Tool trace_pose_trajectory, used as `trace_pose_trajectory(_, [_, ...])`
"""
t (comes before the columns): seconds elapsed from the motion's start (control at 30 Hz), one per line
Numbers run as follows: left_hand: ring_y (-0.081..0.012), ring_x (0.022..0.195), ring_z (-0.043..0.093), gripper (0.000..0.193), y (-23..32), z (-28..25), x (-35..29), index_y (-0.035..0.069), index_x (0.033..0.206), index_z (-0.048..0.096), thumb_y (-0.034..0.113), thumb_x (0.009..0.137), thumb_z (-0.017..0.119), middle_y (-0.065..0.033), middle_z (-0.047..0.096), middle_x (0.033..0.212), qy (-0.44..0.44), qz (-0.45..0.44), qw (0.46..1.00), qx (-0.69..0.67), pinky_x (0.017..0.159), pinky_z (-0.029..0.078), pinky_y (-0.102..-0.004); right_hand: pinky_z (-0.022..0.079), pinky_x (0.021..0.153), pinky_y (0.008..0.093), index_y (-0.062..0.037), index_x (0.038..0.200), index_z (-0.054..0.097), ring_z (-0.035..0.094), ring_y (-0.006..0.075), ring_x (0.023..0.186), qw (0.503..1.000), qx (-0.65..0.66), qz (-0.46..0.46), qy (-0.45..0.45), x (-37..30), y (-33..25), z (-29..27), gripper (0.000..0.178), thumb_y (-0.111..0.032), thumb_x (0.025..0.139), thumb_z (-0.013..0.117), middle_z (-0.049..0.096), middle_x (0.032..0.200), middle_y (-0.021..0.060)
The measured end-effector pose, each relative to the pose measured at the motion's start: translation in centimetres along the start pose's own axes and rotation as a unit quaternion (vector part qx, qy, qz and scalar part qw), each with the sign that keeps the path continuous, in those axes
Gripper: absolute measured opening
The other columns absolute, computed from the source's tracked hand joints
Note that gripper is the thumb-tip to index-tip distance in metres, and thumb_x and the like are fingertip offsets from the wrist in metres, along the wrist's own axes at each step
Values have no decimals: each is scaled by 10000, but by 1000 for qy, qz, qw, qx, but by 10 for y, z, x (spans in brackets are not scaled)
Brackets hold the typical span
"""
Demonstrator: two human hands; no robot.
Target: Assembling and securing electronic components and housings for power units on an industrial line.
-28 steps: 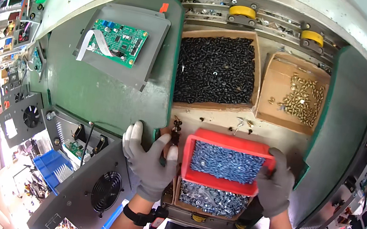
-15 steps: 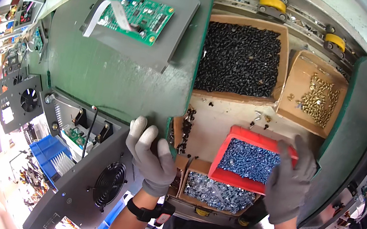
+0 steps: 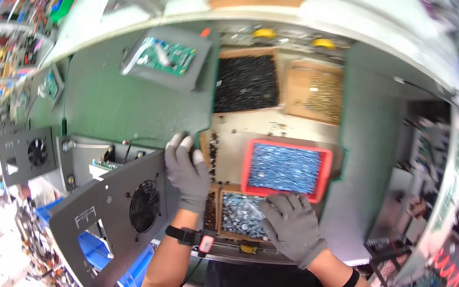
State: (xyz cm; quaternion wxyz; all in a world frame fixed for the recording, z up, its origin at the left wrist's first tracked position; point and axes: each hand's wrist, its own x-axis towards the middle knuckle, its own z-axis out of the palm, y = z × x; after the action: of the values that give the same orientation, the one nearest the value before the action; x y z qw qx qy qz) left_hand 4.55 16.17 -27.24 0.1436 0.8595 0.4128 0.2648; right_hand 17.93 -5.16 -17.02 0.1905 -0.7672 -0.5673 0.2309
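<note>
My left hand (image 3: 186, 175), in a grey glove with pale fingertips, is beside the upper corner of a dark grey metal panel with a round fan grille (image 3: 145, 205). Its fingers are apart and I see nothing held in them; whether it touches the panel I cannot tell. My gloved right hand (image 3: 295, 227) is over the near edge of a red tray (image 3: 246, 164) of bluish screws (image 3: 284, 168). Its fingers are loosely bent and apart, with nothing visible in them. Beside it, a cardboard box holds silvery screws (image 3: 242, 215), partly hidden by that hand.
Beyond the tray are cardboard boxes of black screws (image 3: 247, 84) and brass-coloured screws (image 3: 324, 95). A green circuit board (image 3: 168, 56) rests on a grey plate on the green work surface (image 3: 128, 104) at left. Another fan panel (image 3: 23, 154) stands far left.
The red tray, earlier tilted, now sits level. My right hand has moved from its right side to its near edge. My left hand stays by the panel; the whole view has shifted.
</note>
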Motion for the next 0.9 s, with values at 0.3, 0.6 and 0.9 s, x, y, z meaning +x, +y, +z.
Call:
trace_pose_trajectory(0.3, [-423,1305,380,476,85,-5,-17,43,1259,560,371,915,585,-239,458,1363,-161,81,982,60,1084,310,-531,457,914,417,-128,1197,584,581,308,1084,962,-12,270,-24,-230,-22,-80,336,-253,886,588,609,1141,106])
trace_pose_trajectory(0.6, [-480,1412,204,983,243,31,-123,19,1463,309,565,757,722,-292,292,1483,-418,391,820,-13,1152,141,-604,504,889,451,-150,1248,607,649,338,1005,843,63,526,94,-438,21,-105,402,-292,871,609,673,1086,126])
trace_pose_trajectory(0.9, [-462,1473,11,1324,273,23,-140,2,1530,115,665,598,781,-305,93,1567,-502,300,782,217,1180,64,-557,520,736,358,-49,1028,672,676,281,793,617,87,577,528,-653,184,-163,178,-142,889,613,697,850,140])
